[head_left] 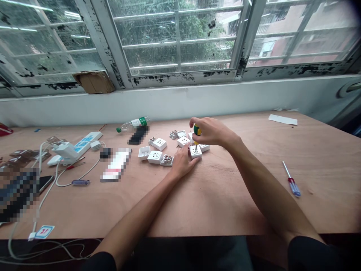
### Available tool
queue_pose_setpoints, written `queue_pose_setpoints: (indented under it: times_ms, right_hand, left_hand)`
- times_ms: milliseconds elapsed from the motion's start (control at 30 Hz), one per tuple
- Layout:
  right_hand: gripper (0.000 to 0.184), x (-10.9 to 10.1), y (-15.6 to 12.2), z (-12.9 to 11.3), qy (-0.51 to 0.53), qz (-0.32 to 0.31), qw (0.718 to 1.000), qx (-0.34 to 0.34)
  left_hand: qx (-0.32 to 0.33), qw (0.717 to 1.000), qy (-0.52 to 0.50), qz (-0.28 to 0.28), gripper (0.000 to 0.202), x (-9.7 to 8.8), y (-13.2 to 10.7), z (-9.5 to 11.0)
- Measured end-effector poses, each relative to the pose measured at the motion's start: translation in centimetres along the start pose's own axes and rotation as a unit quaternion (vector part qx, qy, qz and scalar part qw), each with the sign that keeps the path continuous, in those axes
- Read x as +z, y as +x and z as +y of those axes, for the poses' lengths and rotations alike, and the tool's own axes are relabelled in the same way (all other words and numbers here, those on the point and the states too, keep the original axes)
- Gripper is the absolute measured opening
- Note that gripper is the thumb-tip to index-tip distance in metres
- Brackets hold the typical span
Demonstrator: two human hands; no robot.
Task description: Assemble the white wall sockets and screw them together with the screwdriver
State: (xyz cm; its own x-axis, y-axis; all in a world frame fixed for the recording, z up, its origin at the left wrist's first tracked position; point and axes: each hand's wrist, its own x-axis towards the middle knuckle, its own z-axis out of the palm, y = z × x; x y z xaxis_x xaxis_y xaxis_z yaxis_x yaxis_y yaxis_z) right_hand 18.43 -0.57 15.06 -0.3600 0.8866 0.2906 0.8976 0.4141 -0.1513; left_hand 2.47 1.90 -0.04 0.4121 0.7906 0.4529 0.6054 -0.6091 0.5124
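Observation:
My right hand grips the green and yellow handle of a screwdriver from above. The screwdriver stands nearly upright, its tip at the face of a white wall socket lying on the table. My left hand holds this socket from its left and near side, fingers closed against it. Around the hands lie more white sockets, several in all, some partly behind my right hand. An open white box and a socket insert with metal contacts lie to the left.
A red and blue-handled screwdriver lies on the wooden table at right. Leftward are a plastic bottle, a power strip with cables, a clear-handled tool and a phone. A white strip lies at the back right.

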Motion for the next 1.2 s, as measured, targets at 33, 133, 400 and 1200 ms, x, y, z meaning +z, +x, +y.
queue_pose_setpoints:
  times_ms: [33, 133, 400, 1200]
  right_hand:
    - [0.028, 0.01, 0.02, -0.01, -0.005, 0.002, 1.000, 0.006]
    - [0.026, -0.07, 0.01, -0.02, -0.008, 0.001, 1.000, 0.008]
    - [0.027, -0.08, -0.01, 0.08, 0.013, -0.002, 1.000, -0.002]
    - [0.031, -0.15, -0.11, -0.15, -0.001, -0.003, 1.000, -0.001]
  left_hand:
    - [0.000, 1.000, 0.002, 0.003, 0.067, 0.03, -0.01, -0.03]
    - [-0.001, 1.000, 0.004, 0.002, 0.067, 0.08, -0.01, -0.09]
    - [-0.004, 1.000, 0.002, -0.001, 0.067, 0.03, -0.02, -0.05]
    - [-0.008, 1.000, -0.003, -0.007, 0.066, 0.02, 0.07, 0.01]
